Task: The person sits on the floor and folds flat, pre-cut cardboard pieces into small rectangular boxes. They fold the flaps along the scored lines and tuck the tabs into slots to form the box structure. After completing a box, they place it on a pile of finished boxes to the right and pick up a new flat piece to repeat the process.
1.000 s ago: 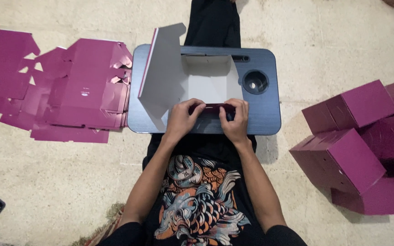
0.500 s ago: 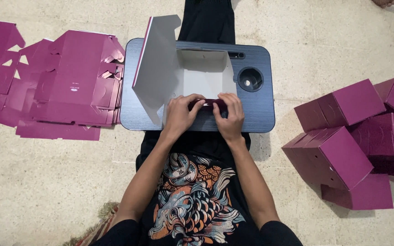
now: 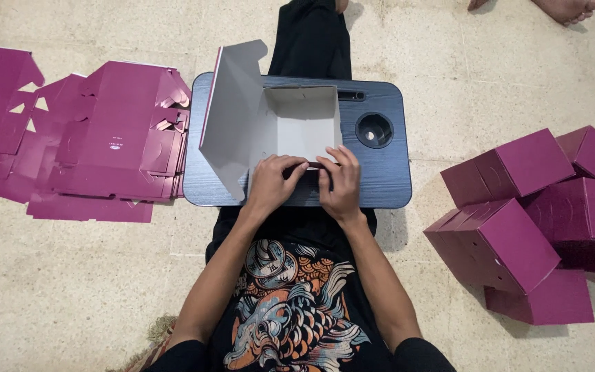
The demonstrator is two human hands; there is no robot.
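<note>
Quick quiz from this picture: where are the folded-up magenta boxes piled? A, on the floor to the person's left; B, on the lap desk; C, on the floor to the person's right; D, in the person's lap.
C: the assembled magenta boxes sit on the floor on the person's right, while only flat box blanks lie to the left.

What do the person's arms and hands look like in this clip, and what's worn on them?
Both arms are bare from the short black sleeves down. The left hand and right hand wear no gloves, rings or watch. The black T-shirt carries an orange, white and teal fish print.
</note>
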